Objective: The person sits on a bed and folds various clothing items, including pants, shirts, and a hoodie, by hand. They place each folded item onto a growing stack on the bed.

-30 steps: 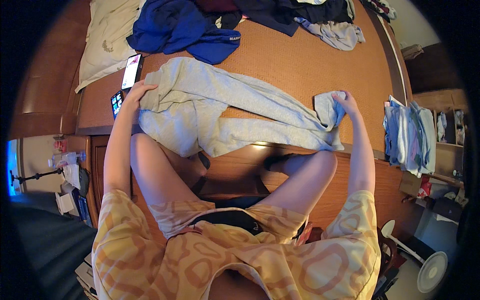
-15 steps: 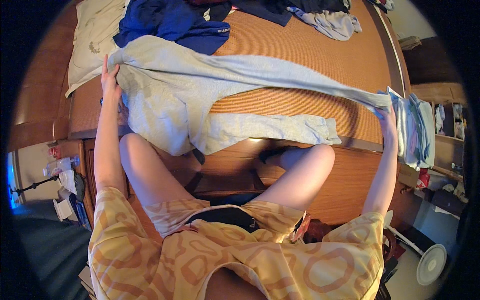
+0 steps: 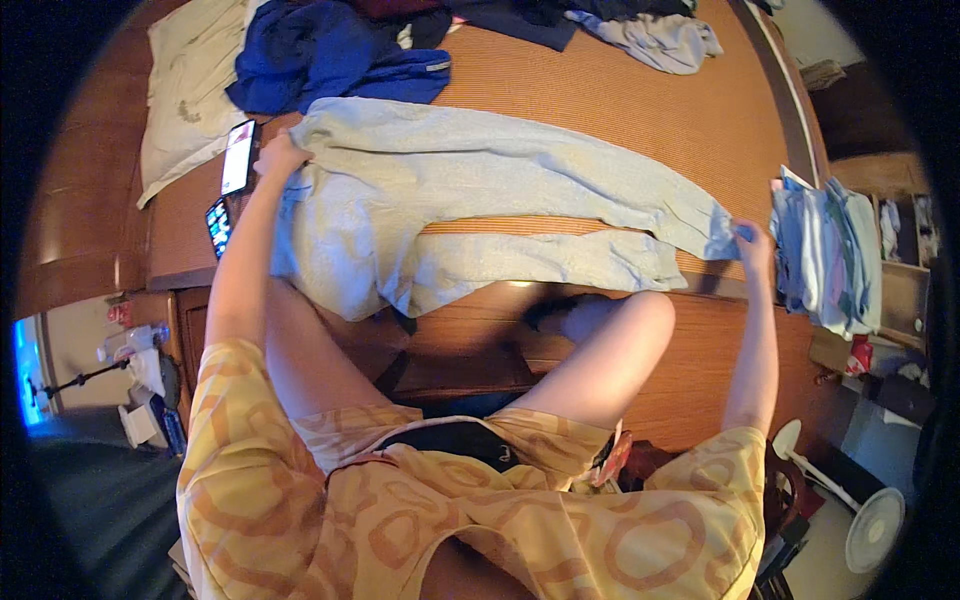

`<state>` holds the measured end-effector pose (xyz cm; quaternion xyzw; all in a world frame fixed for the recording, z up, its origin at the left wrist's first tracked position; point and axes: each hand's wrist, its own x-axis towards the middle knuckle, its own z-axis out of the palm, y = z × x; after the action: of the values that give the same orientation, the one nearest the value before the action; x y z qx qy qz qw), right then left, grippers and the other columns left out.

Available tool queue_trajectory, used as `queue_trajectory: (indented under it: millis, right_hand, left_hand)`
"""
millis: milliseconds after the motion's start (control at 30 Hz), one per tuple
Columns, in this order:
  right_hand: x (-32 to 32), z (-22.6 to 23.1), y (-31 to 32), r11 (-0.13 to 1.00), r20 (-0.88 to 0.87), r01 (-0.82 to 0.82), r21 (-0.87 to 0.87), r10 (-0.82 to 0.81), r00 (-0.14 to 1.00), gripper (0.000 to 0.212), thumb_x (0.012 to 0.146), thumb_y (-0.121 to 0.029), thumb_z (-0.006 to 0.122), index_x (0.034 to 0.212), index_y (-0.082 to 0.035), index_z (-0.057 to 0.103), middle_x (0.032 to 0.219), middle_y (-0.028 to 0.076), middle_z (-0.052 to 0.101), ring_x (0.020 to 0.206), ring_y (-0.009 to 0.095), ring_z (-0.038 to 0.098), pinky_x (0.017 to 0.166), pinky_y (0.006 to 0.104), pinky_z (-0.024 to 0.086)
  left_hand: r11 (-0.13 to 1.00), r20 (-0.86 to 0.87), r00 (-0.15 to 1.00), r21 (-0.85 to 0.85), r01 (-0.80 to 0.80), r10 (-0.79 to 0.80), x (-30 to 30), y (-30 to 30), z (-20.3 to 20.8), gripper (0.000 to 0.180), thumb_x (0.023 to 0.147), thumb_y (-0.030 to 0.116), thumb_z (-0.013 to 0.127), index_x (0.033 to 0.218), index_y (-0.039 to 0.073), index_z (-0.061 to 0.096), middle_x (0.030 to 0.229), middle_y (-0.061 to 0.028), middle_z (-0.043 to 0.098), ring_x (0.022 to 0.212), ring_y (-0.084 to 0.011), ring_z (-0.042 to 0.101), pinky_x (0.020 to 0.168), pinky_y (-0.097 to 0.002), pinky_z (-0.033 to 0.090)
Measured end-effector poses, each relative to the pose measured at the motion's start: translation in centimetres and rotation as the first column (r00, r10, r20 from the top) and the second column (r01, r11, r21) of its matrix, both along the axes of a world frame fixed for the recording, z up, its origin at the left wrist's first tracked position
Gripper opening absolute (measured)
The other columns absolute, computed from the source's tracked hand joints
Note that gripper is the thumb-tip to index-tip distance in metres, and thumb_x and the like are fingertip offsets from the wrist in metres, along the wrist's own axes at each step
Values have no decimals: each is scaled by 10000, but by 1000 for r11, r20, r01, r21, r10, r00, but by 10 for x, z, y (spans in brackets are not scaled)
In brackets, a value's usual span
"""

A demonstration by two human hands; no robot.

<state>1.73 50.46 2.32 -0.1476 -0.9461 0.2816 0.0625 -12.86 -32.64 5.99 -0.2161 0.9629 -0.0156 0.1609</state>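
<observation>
Cream pillow [image 3: 190, 85] sits at the far left corner of the woven mat [image 3: 570, 85], and a lit phone [image 3: 238, 158] plus a second lit phone [image 3: 218, 228] lie along the mat's left side. Next over, left hand [image 3: 283, 155] is clamped on the waist end of some light grey sweatpants [image 3: 470, 185], which are spread lengthwise along the mat's near edge. Blue garment [image 3: 335, 65] is heaped toward the mat's far side. Right hand [image 3: 755, 248], well apart from the left, pinches one leg's cuff near the mat's near right corner. Folded clothes [image 3: 825, 255] stand in a row by the mat's right edge.
</observation>
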Motion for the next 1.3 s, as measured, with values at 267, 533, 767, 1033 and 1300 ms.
queue_trajectory:
  millis: [267,533,767,1033,1300]
  right_hand:
    - [-40,63,-12,967,-299,163,196,-100,949,146,809,-59,509,871,-70,640,885,71,636,793,190,592,728,290,444]
    - [15,6,-53,966,375,149,-211,-60,925,410,814,-398,652,937,-7,649,736,45,629,641,141,554,566,266,435]
    - [85,-39,-138,921,207,-5,-390,92,974,268,770,-241,720,810,-2,604,711,23,609,644,95,514,606,258,429]
    - [74,46,-150,982,-185,-18,-190,-18,983,208,860,-205,614,844,1,637,776,29,638,734,85,544,705,227,438]
    - [54,125,-119,944,-518,76,-320,-242,820,303,957,-269,458,889,8,560,816,3,560,729,71,443,649,230,384]
  left_hand:
    - [994,154,984,-76,-76,87,-11,-75,-43,904,626,547,706,1354,174,323,1340,-96,461,1234,-337,424,993,-555,295]
    - [979,-496,868,166,116,-19,28,-43,-34,840,717,674,543,1305,84,428,1234,-221,506,1151,-388,468,943,-470,380]
    - [866,-185,980,477,152,-71,101,-88,-45,1084,625,684,637,1383,10,254,1317,-269,408,1240,-354,401,1013,-398,324]
    - [917,-83,995,398,-14,51,150,-91,-20,829,528,414,770,1133,-68,473,1052,-212,590,985,-294,577,849,-313,450]
    - [169,-8,833,980,-103,553,170,-67,54,635,634,103,751,1156,-29,412,1023,-164,572,882,-243,608,749,-345,524]
